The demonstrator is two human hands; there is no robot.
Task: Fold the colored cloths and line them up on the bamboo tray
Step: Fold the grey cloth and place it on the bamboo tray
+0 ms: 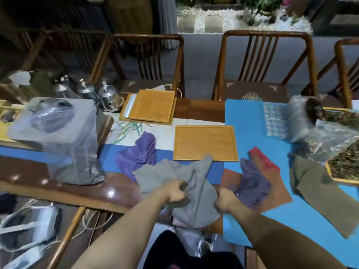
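Observation:
A grey cloth lies crumpled at the table's near edge and hangs over it. My left hand grips its left part and my right hand grips its right part. Just beyond the cloth lies the bamboo tray, with nothing on it. A purple cloth lies bunched to the tray's left. On the right, another purple cloth sits on a red-brown cloth. An olive cloth lies further right on the blue mat.
A second bamboo tray sits further back. A grey box in a plastic bag stands at the left, glass teapots behind it. Bubble wrap and trays of dried leaves crowd the right. Wooden chairs face me.

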